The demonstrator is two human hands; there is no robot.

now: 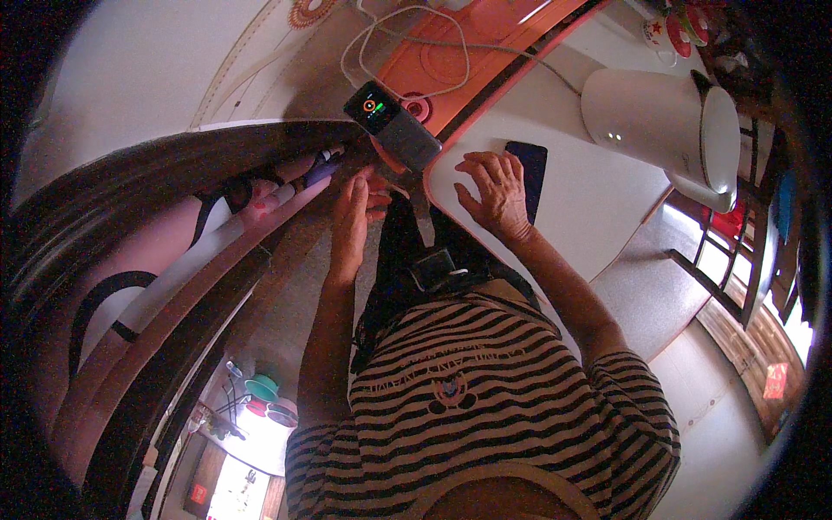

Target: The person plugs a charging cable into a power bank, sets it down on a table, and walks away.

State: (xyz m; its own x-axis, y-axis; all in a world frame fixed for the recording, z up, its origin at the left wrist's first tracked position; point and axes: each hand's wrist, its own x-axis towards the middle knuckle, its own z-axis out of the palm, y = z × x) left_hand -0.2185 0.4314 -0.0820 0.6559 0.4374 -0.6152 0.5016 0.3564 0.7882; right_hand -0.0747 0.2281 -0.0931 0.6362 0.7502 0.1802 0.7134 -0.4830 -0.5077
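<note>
My left hand [361, 224] is raised with its fingers apart and nothing in it, beside the dark wooden edge of a bed or bench. My right hand [500, 192] hovers over or rests on the corner of the white tabletop [559, 214]; its fingers are spread and curled, holding nothing visible. Right beside it lies a dark smartphone [534, 172], partly covered by the hand. Ahead of both hands, a grey device like a power bank [409, 140], with a lit display, lies on an orange surface [448, 55]. A pale cable [468, 58] loops next to the device.
A white electric kettle [650, 120] stands on the table's right side, with mugs [666, 39] beyond. Patterned bedding [169, 240] fills the left behind a dark wooden rail [117, 162]. A dark-framed chair or rack [747, 273] is at far right. Colored basins [262, 388] sit at lower left.
</note>
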